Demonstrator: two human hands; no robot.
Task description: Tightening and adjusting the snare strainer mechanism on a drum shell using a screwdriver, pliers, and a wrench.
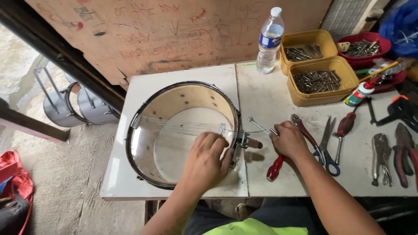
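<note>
A snare drum (174,102) with a black rim, a wooden shell and a clear head lies on the white table (265,100). Thin snare wires (174,127) stretch across the head. My left hand (207,163) rests on the drum's near right rim, fingers curled over the wire end and the metal strainer (244,141). My right hand (288,140) is just right of the drum. It grips a metal tool (260,126) whose tip points toward the strainer. A red-handled screwdriver (275,168) lies under that hand.
Pliers (307,135), blue-handled scissors (326,150), another red screwdriver (344,128) and locking pliers (381,159) lie to the right. Yellow tubs of screws (320,80), a red bowl (363,45), a water bottle (269,41) and a spray can (359,93) stand behind. Grey drum shells (72,106) sit on the floor, left.
</note>
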